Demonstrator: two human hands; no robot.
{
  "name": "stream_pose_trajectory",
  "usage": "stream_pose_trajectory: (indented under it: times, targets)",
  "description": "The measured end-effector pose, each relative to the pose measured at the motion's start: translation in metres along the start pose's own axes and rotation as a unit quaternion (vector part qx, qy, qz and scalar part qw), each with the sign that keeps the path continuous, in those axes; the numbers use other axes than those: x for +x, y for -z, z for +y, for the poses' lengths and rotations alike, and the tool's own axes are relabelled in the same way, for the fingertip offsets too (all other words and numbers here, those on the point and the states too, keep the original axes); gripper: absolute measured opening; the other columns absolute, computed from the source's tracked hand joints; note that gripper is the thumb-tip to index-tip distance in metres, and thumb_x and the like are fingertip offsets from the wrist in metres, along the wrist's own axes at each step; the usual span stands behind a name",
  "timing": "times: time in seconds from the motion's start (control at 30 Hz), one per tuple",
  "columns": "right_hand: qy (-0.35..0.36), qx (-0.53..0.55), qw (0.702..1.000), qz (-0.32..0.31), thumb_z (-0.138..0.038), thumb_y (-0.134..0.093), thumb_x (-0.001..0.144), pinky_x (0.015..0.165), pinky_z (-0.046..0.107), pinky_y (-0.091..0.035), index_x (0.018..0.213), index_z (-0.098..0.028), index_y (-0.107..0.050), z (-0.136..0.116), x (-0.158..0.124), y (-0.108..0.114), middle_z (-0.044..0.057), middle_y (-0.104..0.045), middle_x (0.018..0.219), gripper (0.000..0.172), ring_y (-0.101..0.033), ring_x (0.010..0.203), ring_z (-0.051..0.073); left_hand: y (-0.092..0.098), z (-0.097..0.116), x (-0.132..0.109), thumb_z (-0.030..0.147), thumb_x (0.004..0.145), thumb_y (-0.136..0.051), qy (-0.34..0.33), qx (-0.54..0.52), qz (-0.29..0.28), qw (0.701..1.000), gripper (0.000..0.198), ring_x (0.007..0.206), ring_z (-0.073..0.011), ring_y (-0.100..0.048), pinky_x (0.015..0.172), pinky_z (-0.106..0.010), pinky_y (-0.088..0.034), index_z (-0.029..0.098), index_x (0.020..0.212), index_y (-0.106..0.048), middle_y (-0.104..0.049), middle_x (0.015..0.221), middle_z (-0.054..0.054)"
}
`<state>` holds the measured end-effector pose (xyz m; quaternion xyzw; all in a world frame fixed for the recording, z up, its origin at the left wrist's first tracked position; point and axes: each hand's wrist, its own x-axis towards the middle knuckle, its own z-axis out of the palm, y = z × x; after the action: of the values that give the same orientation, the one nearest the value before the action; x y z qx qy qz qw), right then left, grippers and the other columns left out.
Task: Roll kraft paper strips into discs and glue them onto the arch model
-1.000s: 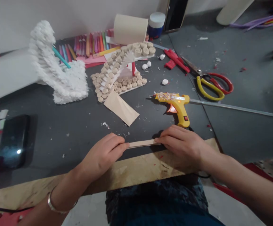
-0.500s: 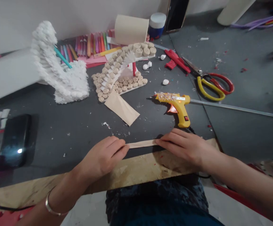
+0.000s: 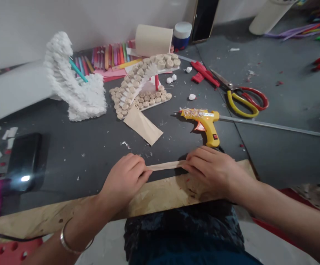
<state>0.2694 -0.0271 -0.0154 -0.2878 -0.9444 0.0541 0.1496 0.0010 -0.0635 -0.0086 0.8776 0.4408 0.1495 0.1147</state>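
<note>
A narrow beige folded paper strip (image 3: 167, 166) stretches between my two hands, close to the table's front edge. My left hand (image 3: 128, 176) pinches its left end, and my right hand (image 3: 211, 167) pinches the other end. Beyond the strip lies a flat beige paper piece (image 3: 144, 126), its upper corner touching a small staircase model (image 3: 140, 86) covered in rolled paper coils. A yellow hot glue gun (image 3: 204, 119) rests just past my right hand, with a long glue stick (image 3: 273, 126) out of its back.
Scissors (image 3: 239, 95) with red and yellow handles lie right of centre. A white fluffy model (image 3: 74, 84) stands at the left, near a black phone-like device (image 3: 24, 162). Behind are colored pens (image 3: 110, 57), a beige paper roll (image 3: 153, 39) and a blue jar (image 3: 182, 36).
Both hands keep their pinch on the strip, with only slight finger shifts. The whole view has shifted a little.
</note>
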Motion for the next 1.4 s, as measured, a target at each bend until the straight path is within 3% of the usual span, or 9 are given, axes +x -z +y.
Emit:
stream_pose_trajectory:
  times: [0.07, 0.17, 0.3, 0.53, 0.67, 0.8, 1.0, 1.23, 1.4]
  targets:
    - [-0.025, -0.036, 0.999, -0.02, -0.021, -0.049, 0.097, 0.062, 0.034, -0.044, 0.071, -0.017, -0.061, -0.001, 0.007, -0.002, 0.005, -0.058, 0.068, 0.029, -0.054, 0.065, 0.02, 0.001, 0.001, 0.006, 0.019, 0.095, -0.048, 0.034, -0.015, -0.025, 0.999, 0.023, 0.076, -0.0181, -0.057, 0.068, -0.033, -0.048, 0.017, 0.073, -0.054, -0.062, 0.08, -0.005]
    - [-0.066, -0.015, 0.997, -0.033, -0.027, -0.051, 0.097, 0.063, 0.033, -0.044, 0.076, -0.017, -0.061, -0.001, 0.012, -0.004, 0.006, -0.059, 0.074, 0.026, -0.055, 0.068, 0.02, 0.005, 0.004, 0.012, 0.02, 0.093, -0.053, 0.099, -0.041, -0.067, 0.992, 0.009, 0.083, -0.0194, -0.058, 0.069, -0.032, -0.048, 0.017, 0.086, -0.057, -0.063, 0.086, -0.005]
    - [-0.074, 0.026, 0.996, -0.05, -0.018, -0.052, 0.094, 0.067, 0.031, -0.045, 0.083, -0.018, -0.062, 0.002, 0.013, -0.003, 0.006, -0.06, 0.08, 0.014, -0.057, 0.074, 0.02, 0.008, 0.009, 0.015, 0.018, 0.091, -0.055, 0.139, -0.067, -0.111, 0.982, 0.01, 0.083, -0.0199, -0.057, 0.068, -0.032, -0.046, 0.018, 0.081, -0.056, -0.061, 0.084, -0.003]
    - [-0.029, 0.06, 0.997, -0.029, -0.013, -0.045, 0.094, 0.065, 0.03, -0.045, 0.082, -0.016, -0.061, 0.008, 0.011, -0.002, 0.006, -0.062, 0.076, 0.02, -0.055, 0.07, 0.018, 0.006, 0.009, 0.014, 0.013, 0.092, -0.052, 0.122, -0.066, -0.049, 0.989, 0.012, 0.077, -0.0168, -0.057, 0.065, -0.028, -0.045, 0.018, 0.082, -0.056, -0.062, 0.081, -0.002]
    - [0.02, 0.03, 0.999, -0.014, -0.011, -0.04, 0.096, 0.068, 0.032, -0.046, 0.094, -0.014, -0.065, 0.01, 0.012, -0.001, 0.009, -0.065, 0.083, 0.026, -0.056, 0.077, 0.02, -0.002, -0.001, 0.008, 0.014, 0.095, -0.048, 0.025, 0.018, 0.009, 0.999, 0.016, 0.081, -0.0193, -0.058, 0.07, -0.033, -0.044, 0.016, 0.099, -0.064, -0.067, 0.089, -0.005]
    - [0.074, 0.006, 0.997, -0.024, -0.011, -0.037, 0.098, 0.069, 0.034, -0.047, 0.098, -0.013, -0.068, 0.01, 0.009, -0.001, 0.012, -0.067, 0.09, 0.031, -0.055, 0.079, 0.021, -0.009, -0.011, 0.001, 0.017, 0.096, -0.046, -0.017, 0.073, 0.005, 0.997, 0.022, 0.08, -0.02, -0.058, 0.065, -0.034, -0.039, 0.018, 0.093, -0.068, -0.068, 0.087, -0.006]
    - [0.053, 0.049, 0.997, -0.024, -0.011, -0.042, 0.095, 0.069, 0.034, -0.049, 0.11, -0.014, -0.067, 0.009, 0.0, -0.004, 0.011, -0.066, 0.095, 0.029, -0.055, 0.08, 0.021, -0.01, -0.005, -0.006, 0.01, 0.095, -0.046, -0.067, 0.117, 0.014, 0.991, 0.022, 0.079, -0.02, -0.06, 0.064, -0.033, -0.042, 0.014, 0.102, -0.067, -0.069, 0.088, -0.008]
    - [0.04, 0.057, 0.997, -0.044, -0.012, -0.043, 0.095, 0.075, 0.035, -0.048, 0.111, -0.013, -0.066, 0.013, -0.001, -0.008, 0.011, -0.065, 0.097, 0.028, -0.053, 0.084, 0.021, -0.011, 0.007, -0.009, 0.01, 0.091, -0.055, -0.044, 0.136, 0.03, 0.989, 0.01, 0.077, -0.0204, -0.058, 0.061, -0.033, -0.04, 0.011, 0.092, -0.065, -0.07, 0.086, -0.009]
    - [0.033, 0.037, 0.998, -0.045, -0.012, -0.044, 0.096, 0.073, 0.035, -0.045, 0.107, -0.015, -0.067, 0.013, 0.0, -0.008, 0.01, -0.066, 0.096, 0.026, -0.054, 0.083, 0.022, -0.012, 0.01, -0.01, 0.008, 0.091, -0.053, -0.019, 0.141, 0.031, 0.989, 0.014, 0.077, -0.0201, -0.057, 0.062, -0.033, -0.037, 0.014, 0.095, -0.064, -0.069, 0.088, -0.008]
